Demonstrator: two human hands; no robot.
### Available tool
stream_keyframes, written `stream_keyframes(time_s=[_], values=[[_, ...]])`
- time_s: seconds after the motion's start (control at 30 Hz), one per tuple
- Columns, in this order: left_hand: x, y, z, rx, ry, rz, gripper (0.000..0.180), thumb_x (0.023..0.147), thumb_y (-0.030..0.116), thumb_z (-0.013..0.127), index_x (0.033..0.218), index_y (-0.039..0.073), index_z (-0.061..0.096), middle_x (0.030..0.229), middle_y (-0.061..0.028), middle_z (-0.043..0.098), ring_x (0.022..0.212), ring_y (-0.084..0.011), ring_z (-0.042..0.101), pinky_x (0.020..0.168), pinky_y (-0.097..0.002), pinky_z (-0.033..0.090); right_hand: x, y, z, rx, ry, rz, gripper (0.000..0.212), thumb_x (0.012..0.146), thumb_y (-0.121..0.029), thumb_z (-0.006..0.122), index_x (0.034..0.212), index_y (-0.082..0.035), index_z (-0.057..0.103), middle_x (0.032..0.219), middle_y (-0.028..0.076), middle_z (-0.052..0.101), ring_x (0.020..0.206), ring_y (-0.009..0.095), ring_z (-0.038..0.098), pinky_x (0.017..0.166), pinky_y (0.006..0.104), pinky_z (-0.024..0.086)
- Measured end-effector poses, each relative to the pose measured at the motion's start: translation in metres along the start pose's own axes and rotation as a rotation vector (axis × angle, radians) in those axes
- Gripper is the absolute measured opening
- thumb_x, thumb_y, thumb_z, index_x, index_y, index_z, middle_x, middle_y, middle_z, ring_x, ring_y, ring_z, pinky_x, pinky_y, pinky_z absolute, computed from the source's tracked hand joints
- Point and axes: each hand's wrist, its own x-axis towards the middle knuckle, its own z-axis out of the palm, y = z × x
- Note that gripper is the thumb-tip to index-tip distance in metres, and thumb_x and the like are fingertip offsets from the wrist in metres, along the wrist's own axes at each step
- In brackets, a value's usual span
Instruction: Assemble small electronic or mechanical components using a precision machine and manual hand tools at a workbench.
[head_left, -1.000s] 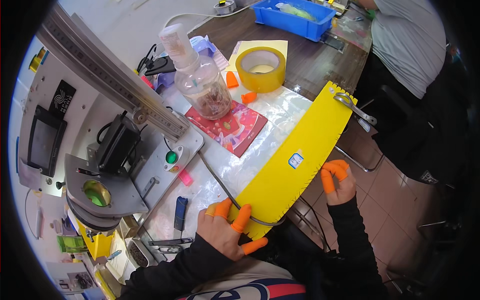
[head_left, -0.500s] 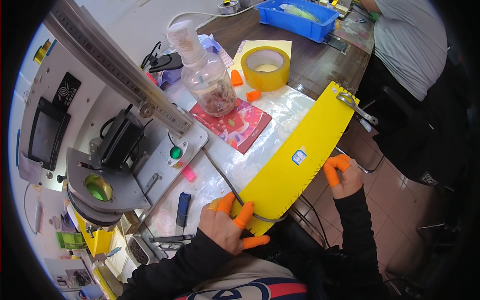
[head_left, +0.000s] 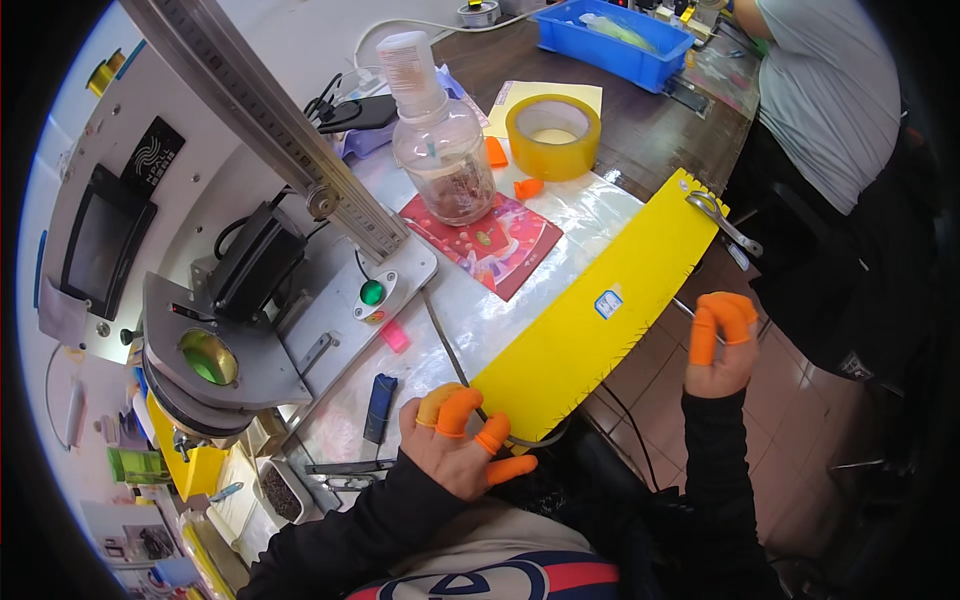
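Note:
A long yellow board [head_left: 590,310] slants across my lap side of the table, its long edge on my side set with many short dark thread-like bits. My left hand [head_left: 445,445], in orange finger cots, is at the board's near end by a grey cable [head_left: 447,345]. Its fingers are bent, the little finger sticks out, and anything at the thumb and forefinger is hidden. To the right of the board, over the floor, my right hand [head_left: 722,345] is raised and apart from it. Its orange-covered fingers are curled to a pinch; whatever they hold is too small to make out.
Scissors [head_left: 720,220] hang at the board's far end. A pump bottle [head_left: 445,165] stands on a red packet [head_left: 500,250], near a tape roll [head_left: 555,135]. At left is a machine with a green button [head_left: 372,292]. Beyond are a blue bin [head_left: 612,45] and another person [head_left: 825,90].
My right hand has moved right and up, away from the board's edge. My left hand's fingers have drawn in a little. The whole view has shifted slightly.

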Motion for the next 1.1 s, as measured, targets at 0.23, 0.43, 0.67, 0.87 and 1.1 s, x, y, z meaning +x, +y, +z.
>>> stream_keyframes(time_s=[0.23,0.43,0.67,0.87,1.1], values=[[-0.009,-0.013,-0.004,-0.017,0.042,0.285,0.028,0.058,0.036,0.068,0.068,0.013,0.057,0.083,-0.0034,0.051,0.079,-0.0209,0.05,0.066,-0.0341,0.032,-0.015,0.014,-0.028,0.838,0.201,0.437,0.013,0.085,-0.013,0.046,0.094,-0.004,0.05,0.079,0.005,0.055,0.063,0.008,0.049,0.059,0.0163,0.038],[-0.013,-0.02,-0.009,-0.181,-0.037,0.161,0.035,0.059,0.032,0.07,0.081,0.009,0.054,0.084,-0.0077,0.052,0.077,-0.0229,0.052,0.064,-0.0339,0.036,-0.023,-0.032,-0.05,0.761,0.043,0.263,0.013,0.084,-0.012,0.047,0.093,-0.004,0.049,0.066,0.003,0.05,0.053,0.006,0.044,0.048,0.0159,0.034],[-0.021,-0.002,-0.076,-0.474,0.225,0.265,0.044,0.055,0.013,0.074,0.092,0.006,0.052,0.08,-0.0081,0.052,0.062,-0.0219,0.052,0.052,-0.0292,0.04,-0.014,-0.129,-0.031,0.698,-0.614,-0.184,0.022,0.062,-0.001,0.061,0.083,-0.004,0.056,0.055,0.006,0.052,0.041,0.021,0.05,0.037,0.0256,0.038],[-0.046,-0.019,-0.091,-0.419,0.287,0.325,0.027,0.063,0.006,0.065,0.089,0.004,0.057,0.071,-0.0054,0.055,0.054,-0.0184,0.053,0.044,-0.0269,0.041,-0.013,-0.17,-0.006,0.864,-0.624,-0.318,0.022,0.062,-0.003,0.062,0.083,-0.003,0.056,0.057,0.008,0.054,0.042,0.021,0.051,0.038,0.0281,0.04],[-0.086,0.006,-0.156,-0.4,0.546,0.228,0.013,0.063,0.006,0.062,0.075,0.006,0.055,0.063,-0.0091,0.053,0.052,-0.0257,0.052,0.045,-0.0311,0.041,-0.011,-0.236,-0.035,0.73,-0.377,-0.579,0.011,0.066,-0.001,0.057,0.077,-0.003,0.055,0.052,0.009,0.049,0.039,0.025,0.048,0.036,0.0313,0.037]])
